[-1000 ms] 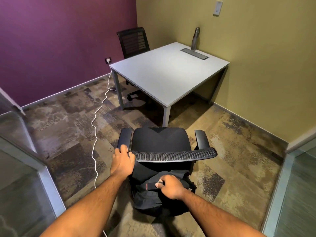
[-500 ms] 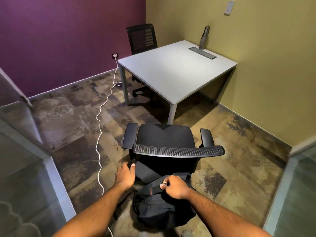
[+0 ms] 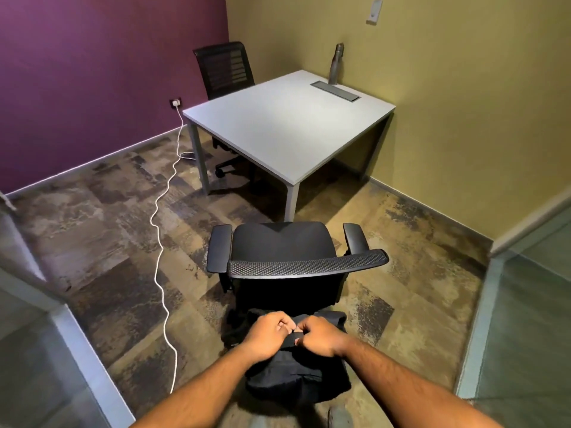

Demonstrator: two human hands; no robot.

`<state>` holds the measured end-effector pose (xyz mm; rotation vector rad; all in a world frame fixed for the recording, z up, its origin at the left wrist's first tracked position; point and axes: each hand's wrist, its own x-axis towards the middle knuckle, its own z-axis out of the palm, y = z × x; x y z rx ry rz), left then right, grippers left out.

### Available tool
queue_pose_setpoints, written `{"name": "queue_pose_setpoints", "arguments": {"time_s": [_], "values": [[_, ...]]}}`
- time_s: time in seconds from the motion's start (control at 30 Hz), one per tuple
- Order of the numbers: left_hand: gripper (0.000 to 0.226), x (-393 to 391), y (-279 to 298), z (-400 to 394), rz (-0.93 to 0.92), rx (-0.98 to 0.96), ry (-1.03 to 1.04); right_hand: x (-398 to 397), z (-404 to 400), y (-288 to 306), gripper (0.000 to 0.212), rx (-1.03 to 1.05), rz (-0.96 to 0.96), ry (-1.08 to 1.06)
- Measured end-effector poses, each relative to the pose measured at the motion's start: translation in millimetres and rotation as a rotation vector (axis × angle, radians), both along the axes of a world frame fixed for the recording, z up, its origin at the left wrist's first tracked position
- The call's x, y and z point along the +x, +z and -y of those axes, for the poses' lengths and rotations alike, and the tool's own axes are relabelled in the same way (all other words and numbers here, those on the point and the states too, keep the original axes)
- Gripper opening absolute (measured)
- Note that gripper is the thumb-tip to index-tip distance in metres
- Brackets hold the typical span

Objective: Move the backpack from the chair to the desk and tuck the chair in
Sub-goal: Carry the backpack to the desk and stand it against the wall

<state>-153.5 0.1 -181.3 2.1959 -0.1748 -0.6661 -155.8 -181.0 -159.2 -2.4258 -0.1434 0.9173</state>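
A black backpack (image 3: 296, 378) hangs low behind the black office chair (image 3: 284, 245), close to me. My left hand (image 3: 268, 333) and my right hand (image 3: 318, 335) are side by side, both closed on the backpack's top edge. The chair's seat is bare; its mesh backrest top faces me. The chair stands on the carpet in front of the near corner of the white desk (image 3: 278, 128), apart from it.
A grey bottle (image 3: 336, 62) and a cable tray (image 3: 335, 91) sit at the desk's far edge. A second black chair (image 3: 225, 69) stands behind the desk. A white cable (image 3: 163, 230) runs across the carpet at left. Glass partitions flank both sides.
My left hand left the chair's backrest and moved onto the backpack beside my right hand. The backpack has come away from the chair toward me.
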Motion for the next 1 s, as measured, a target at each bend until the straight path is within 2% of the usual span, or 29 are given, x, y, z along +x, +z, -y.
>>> {"name": "queue_pose_setpoints", "arguments": {"time_s": [0.07,0.2,0.3,0.33,0.53,0.63,0.87,1.0], "values": [[0.018,1.5,-9.9,1.8,0.019,0.055,-0.07,-1.3,6.5,5.1,0.028,0.045,0.01,-0.027],[0.044,7.9,-22.0,14.3,0.072,0.131,-0.176,-3.7,22.6,9.2,0.025,0.131,0.005,-0.119],[0.017,7.7,8.0,36.3,0.076,0.143,-0.24,-5.6,40.2,8.8,0.024,0.16,-0.018,-0.17],[0.016,10.0,13.4,46.1,0.077,0.154,-0.263,-6.2,48.8,8.7,0.022,0.172,-0.02,-0.19],[0.035,13.3,31.6,116.2,0.064,0.222,-0.479,-16.8,110.4,8.6,0.015,0.261,-0.007,-0.263],[0.036,11.4,42.1,154.2,0.062,0.253,-0.54,-25.0,147.3,15.6,0.009,0.283,-0.015,-0.309],[0.047,11.9,53.0,250.3,0.083,0.243,-0.601,-55.0,247.1,20.8,0.031,0.305,-0.044,-0.416],[0.044,17.1,52.3,298.7,0.063,0.228,-0.607,-64.2,296.7,26.5,0.032,0.249,-0.008,-0.395]]}}
